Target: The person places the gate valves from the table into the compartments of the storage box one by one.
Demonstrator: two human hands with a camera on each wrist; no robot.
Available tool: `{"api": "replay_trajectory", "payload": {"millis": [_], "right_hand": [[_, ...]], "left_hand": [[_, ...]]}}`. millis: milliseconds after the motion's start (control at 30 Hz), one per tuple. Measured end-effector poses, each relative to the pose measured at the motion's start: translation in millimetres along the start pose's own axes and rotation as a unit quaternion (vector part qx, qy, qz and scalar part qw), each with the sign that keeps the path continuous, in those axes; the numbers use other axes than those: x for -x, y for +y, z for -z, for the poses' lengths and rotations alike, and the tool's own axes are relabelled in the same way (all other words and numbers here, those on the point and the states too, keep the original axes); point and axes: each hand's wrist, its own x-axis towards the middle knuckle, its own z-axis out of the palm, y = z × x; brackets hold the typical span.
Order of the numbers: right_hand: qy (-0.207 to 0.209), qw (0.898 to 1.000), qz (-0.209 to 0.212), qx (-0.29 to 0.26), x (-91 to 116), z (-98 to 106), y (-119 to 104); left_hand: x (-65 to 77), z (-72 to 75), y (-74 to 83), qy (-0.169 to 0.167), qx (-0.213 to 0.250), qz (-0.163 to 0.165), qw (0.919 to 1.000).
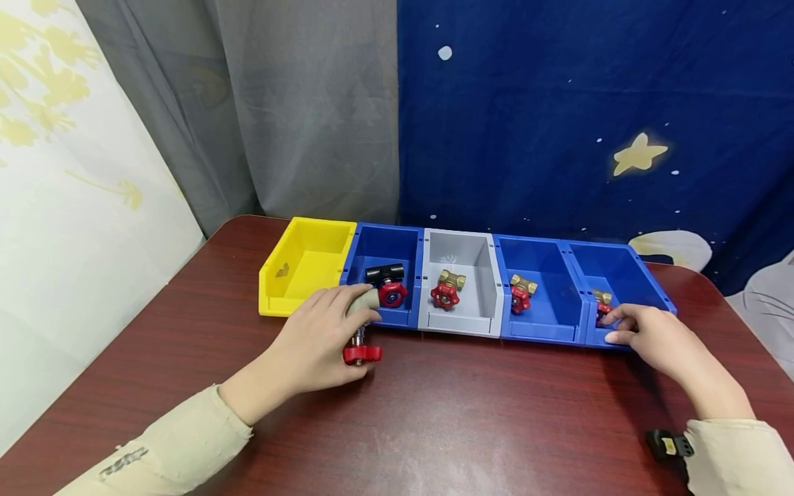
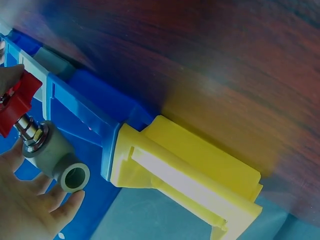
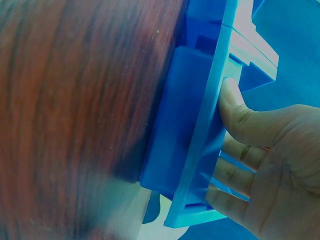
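My left hand (image 1: 322, 337) grips a grey plastic valve (image 2: 55, 150) with a metal stem and a red handwheel (image 1: 362, 354), in front of the left blue bin (image 1: 397, 318). One open pipe end of it faces the left wrist camera. Inside that bin lies a black valve (image 1: 384, 273) with a red handwheel. My right hand (image 1: 651, 334) reaches over the front of the far-right blue bin (image 1: 626, 265), thumb and fingers apart. Its fingertips are beside a brass valve (image 1: 602, 296) with a red wheel, partly hidden; contact is unclear.
A yellow bin (image 1: 316, 269) stands at the row's left end. The grey bin (image 1: 462, 322) and another blue bin (image 1: 540, 331) each hold a brass valve with a red handwheel. A black strap piece (image 1: 670, 444) is by the right sleeve. Curtains hang behind the brown table (image 1: 459, 413).
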Motion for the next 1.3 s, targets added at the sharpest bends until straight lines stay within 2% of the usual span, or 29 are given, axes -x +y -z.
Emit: {"api": "replay_trajectory", "payload": {"millis": [400,667,800,1067,1300], "right_hand": [[-0.001,1.0,0.002,0.002,0,1,1],[0.001,1.0,0.0,0.001,0,0,0],[0.0,1.0,-0.003,0.0,0,0,0],[-0.001,1.0,-0.004,0.003,1,3,0],[-0.003,1.0,-0.002,0.002,0,2,0]], "left_hand": [[0.7,7.0,-11.1,0.007,-0.007,0.006,0.9999],[2.7,10.2,-24.4,0.036,-0.016,-0.01,0.9992],[2.8,12.3,-32.9,0.046,-0.032,-0.007,0.9984],[-4.9,14.2,-52.0,0.063,-0.059,-0.006,0.9962],[-10.7,18.7,-66.4,0.056,-0.081,-0.005,0.9951]]}}
